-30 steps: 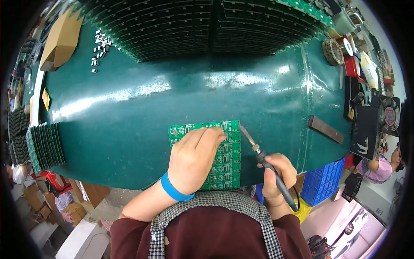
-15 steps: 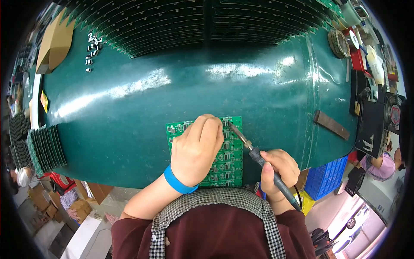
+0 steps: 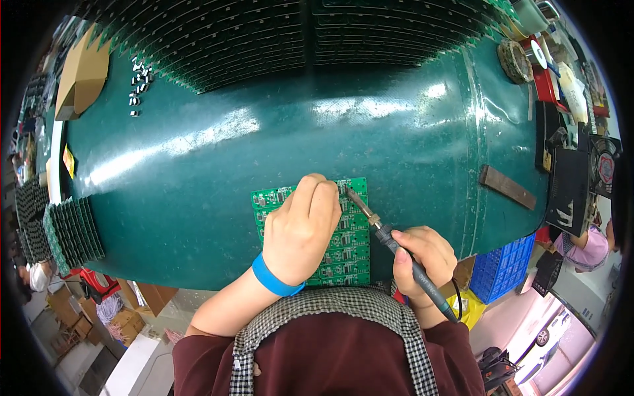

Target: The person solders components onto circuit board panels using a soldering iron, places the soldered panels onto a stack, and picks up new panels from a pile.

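A green circuit board panel [image 3: 347,256], split into several rows of small parts, lies on the table close to my body. Over its left and upper part rests my left hand [image 3: 298,228], with a blue band on the wrist. Its fingers are bent and pressed together near the top row; whatever they pinch is hidden beneath them. My right hand [image 3: 428,259] grips a soldering iron [image 3: 384,233] by its dark handle, thumb and fingers wrapped round it. The iron slants up to the left, its tip at the top row just right of my left fingertips.
Tall racks of green boards [image 3: 251,49] line the far side of the green table [image 3: 178,218]. Small loose parts [image 3: 139,82] and a cardboard box [image 3: 84,76] sit far left, a board stack [image 3: 74,231] at the left edge. A dark flat bar [image 3: 507,187] and a fan [image 3: 603,173] are right.
The whole view has shifted slightly. The iron's tip stays at the top row of the board, and both hands keep nearly the same pose.
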### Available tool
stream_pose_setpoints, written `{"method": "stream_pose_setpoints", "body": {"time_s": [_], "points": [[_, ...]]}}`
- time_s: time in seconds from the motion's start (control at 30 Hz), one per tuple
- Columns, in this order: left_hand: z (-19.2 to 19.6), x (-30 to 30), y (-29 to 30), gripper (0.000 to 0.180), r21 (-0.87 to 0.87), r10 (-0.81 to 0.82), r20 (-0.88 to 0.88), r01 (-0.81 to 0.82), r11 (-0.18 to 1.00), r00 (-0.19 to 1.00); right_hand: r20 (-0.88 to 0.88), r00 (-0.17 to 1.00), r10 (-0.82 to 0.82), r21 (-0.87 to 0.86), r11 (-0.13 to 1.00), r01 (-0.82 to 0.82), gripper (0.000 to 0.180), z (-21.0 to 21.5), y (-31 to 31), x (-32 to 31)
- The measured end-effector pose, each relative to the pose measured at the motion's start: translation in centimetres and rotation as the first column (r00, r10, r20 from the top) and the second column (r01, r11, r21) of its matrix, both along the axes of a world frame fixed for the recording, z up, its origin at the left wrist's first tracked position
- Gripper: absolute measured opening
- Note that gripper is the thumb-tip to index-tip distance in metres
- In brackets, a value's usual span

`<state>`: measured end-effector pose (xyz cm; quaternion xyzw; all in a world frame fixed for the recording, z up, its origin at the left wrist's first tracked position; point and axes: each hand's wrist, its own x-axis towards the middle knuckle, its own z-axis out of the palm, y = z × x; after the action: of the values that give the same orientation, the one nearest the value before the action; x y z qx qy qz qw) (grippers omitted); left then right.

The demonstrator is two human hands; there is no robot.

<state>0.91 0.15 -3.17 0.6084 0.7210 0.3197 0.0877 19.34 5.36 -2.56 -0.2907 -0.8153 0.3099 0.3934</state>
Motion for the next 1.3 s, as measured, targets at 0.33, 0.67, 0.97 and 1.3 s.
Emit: {"method": "stream_pose_setpoints", "body": {"time_s": [0.33, 0.67, 0.97, 1.3], "points": [[0.6, -0.5, -0.1, 0.016, -0.073, -0.086, 0.085, 0.092, 0.993, 0.993, 0.021, 1.000, 0.015, 0.015, 1.000, -0.015, 0.015, 0.3, -0.7, 0.5], [1.4, -0.4, -0.9, 0.017, -0.054, 0.016, 0.146, -0.009, 0.999, 0.989, 0.017, 1.000, 0.006, 0.019, 1.000, -0.006, 0.013, 0.5, -0.6, 0.4], [0.7, 0.0, -1.1, 0.015, -0.057, 0.028, 0.185, -0.018, 0.998, 0.982, 0.025, 1.000, 0.013, 0.010, 1.000, -0.014, 0.014, 0.4, -0.8, -0.1], [1.2, 0.6, -2.7, 0.016, -0.052, 0.026, 0.245, -0.014, 0.999, 0.969, -0.004, 1.000, -0.007, -0.011, 1.000, 0.007, 0.015, 1.0, -1.5, 1.5]]}}
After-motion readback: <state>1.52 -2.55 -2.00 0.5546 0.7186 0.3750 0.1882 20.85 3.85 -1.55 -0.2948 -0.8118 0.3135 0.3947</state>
